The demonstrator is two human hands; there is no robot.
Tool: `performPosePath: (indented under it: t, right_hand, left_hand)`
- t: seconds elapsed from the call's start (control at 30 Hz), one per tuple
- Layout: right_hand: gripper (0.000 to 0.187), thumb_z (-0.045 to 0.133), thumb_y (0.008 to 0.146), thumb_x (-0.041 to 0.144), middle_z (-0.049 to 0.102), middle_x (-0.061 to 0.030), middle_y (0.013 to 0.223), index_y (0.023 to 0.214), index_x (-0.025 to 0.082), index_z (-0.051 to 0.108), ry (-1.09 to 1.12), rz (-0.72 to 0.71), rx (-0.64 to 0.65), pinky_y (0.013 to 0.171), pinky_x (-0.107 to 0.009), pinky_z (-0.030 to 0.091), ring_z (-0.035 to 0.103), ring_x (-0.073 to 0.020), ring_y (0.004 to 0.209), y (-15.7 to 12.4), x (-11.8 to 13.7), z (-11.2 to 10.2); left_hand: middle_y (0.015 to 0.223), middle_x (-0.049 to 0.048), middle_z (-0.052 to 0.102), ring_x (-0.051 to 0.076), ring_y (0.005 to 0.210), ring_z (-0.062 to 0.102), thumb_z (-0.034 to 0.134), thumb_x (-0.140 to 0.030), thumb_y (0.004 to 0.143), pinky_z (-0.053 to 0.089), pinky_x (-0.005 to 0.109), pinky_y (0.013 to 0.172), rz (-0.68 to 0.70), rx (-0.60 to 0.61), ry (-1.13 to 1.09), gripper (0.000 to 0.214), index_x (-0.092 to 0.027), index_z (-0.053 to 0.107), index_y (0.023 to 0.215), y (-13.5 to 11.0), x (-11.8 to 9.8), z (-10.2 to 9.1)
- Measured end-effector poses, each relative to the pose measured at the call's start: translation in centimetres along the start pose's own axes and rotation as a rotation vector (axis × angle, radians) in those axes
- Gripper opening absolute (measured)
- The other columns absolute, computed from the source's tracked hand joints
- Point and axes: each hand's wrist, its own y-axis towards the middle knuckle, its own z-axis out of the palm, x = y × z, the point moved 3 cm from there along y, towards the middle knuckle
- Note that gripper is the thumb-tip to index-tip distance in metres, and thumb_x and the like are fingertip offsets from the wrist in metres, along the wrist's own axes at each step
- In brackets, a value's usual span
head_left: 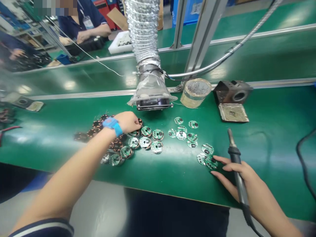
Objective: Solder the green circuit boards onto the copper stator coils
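Note:
My left hand point(127, 122), with a blue wristband point(113, 124), reaches over a group of copper-wound motor stators point(97, 124). Its fingers are closed on a stator point(140, 123) at the back of the group. Several stators beside it carry round green circuit boards point(158, 135) on top. In my right hand point(243, 177) lies a soldering iron point(237, 161), tip pointing up and away from me. The thumb and forefinger of that hand are spread at the edge of a loose round circuit board point(211, 162). More loose boards point(192, 137) lie on the green bench between the hands.
A fume extraction hose point(148, 85) hangs over the middle. Behind the boards stand a roll-shaped tub point(196, 93) and a soldering iron stand point(234, 95) with a sponge tray point(233, 113). A black cable point(306, 164) runs at the right. Another person point(86, 29) works across the bench.

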Motion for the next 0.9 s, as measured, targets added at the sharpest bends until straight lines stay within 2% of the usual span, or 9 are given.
performPosePath:
  t: [0.13,0.23,0.33,0.4,0.5,0.6,0.73,0.83,0.9]
  right_hand:
    - [0.025,0.059,0.077,0.039,0.063,-0.0062,0.096,0.089,0.022,0.044,0.023,0.005,-0.045,0.068,-0.033,0.048,0.064,-0.0193,0.077,0.5,-0.4,0.4]
    - [0.025,0.059,0.076,0.041,0.062,-0.0052,0.092,0.084,0.023,0.045,0.038,-0.004,-0.061,0.067,-0.033,0.048,0.064,-0.0194,0.073,0.7,-0.4,0.5]
    - [0.024,0.061,0.075,0.038,0.061,-0.0042,0.092,0.083,0.024,0.043,0.040,0.023,-0.098,0.064,-0.032,0.048,0.064,-0.0186,0.073,0.7,-0.1,0.3]
    - [0.027,0.063,0.074,0.036,0.063,-0.0036,0.091,0.085,0.024,0.042,0.018,0.049,-0.132,0.064,-0.032,0.047,0.064,-0.0183,0.073,0.8,0.6,0.0]
    - [0.033,0.069,0.069,0.035,0.064,-0.0024,0.089,0.083,0.023,0.042,0.021,0.058,-0.180,0.061,-0.029,0.047,0.064,-0.0169,0.071,1.4,2.7,-0.2]
    - [0.033,0.071,0.068,0.028,0.064,-0.0039,0.093,0.084,0.023,0.042,0.118,-0.010,-0.163,0.064,-0.028,0.048,0.064,-0.0162,0.075,2.3,5.7,0.4]
    - [0.030,0.067,0.070,0.016,0.061,-0.0057,0.096,0.086,0.023,0.042,0.199,-0.115,-0.101,0.073,-0.032,0.050,0.062,-0.0171,0.087,2.8,9.0,2.2]
    - [0.030,0.066,0.071,0.015,0.060,-0.0062,0.094,0.087,0.022,0.042,0.208,-0.111,-0.095,0.070,-0.034,0.051,0.061,-0.0179,0.087,2.9,10.0,3.4]
    - [0.031,0.067,0.070,0.015,0.060,-0.0068,0.092,0.088,0.021,0.042,0.189,-0.107,-0.095,0.070,-0.035,0.051,0.060,-0.0183,0.085,2.8,10.3,3.9]
  left_hand:
    - [0.064,0.0041,0.068,0.016,0.057,0.057,0.047,-0.036,0.076,0.029,0.025,0.047,-0.089,-0.161,0.016,0.031,-0.020,0.072,0.067,-1.0,0.4,-0.2]
    - [0.067,0.0054,0.068,0.017,0.058,0.056,0.039,-0.038,0.085,0.029,0.026,0.048,-0.145,-0.293,0.043,0.038,-0.019,0.071,0.076,-4.6,0.0,-0.4]
    - [0.061,0.0044,0.065,0.017,0.057,0.055,0.043,-0.035,0.086,0.031,0.027,0.050,-0.165,-0.610,0.112,0.033,-0.018,0.069,0.076,-10.1,-2.9,0.0]
    - [0.053,0.0007,0.060,0.016,0.051,0.054,0.051,-0.029,0.083,0.032,0.027,0.048,-0.034,-0.728,0.090,0.021,-0.019,0.069,0.078,-12.9,-6.6,1.5]
    - [0.052,-0.0008,0.059,0.016,0.045,0.054,0.057,-0.016,0.077,0.034,0.027,0.043,0.178,-0.693,-0.018,0.011,-0.017,0.066,0.072,-14.0,-12.4,4.6]
    - [0.050,0.0016,0.061,0.019,0.045,0.057,0.060,-0.012,0.074,0.037,0.029,0.039,0.144,-0.641,-0.079,0.010,-0.015,0.065,0.066,-13.4,-15.0,6.6]
    - [0.056,0.0034,0.065,0.017,0.046,0.059,0.055,-0.020,0.081,0.044,0.028,0.043,0.179,-0.612,-0.393,0.015,-0.016,0.069,0.085,-14.3,-12.7,6.7]
    - [0.059,0.0022,0.066,0.014,0.048,0.059,0.057,-0.018,0.080,0.046,0.024,0.046,-0.015,-0.488,-0.712,0.013,-0.019,0.070,0.077,-14.6,-9.2,7.5]
    - [0.066,0.0029,0.068,0.014,0.055,0.061,0.062,-0.017,0.078,0.049,0.023,0.052,-0.026,-0.416,-0.878,0.012,-0.019,0.072,0.083,-14.1,-8.2,8.6]
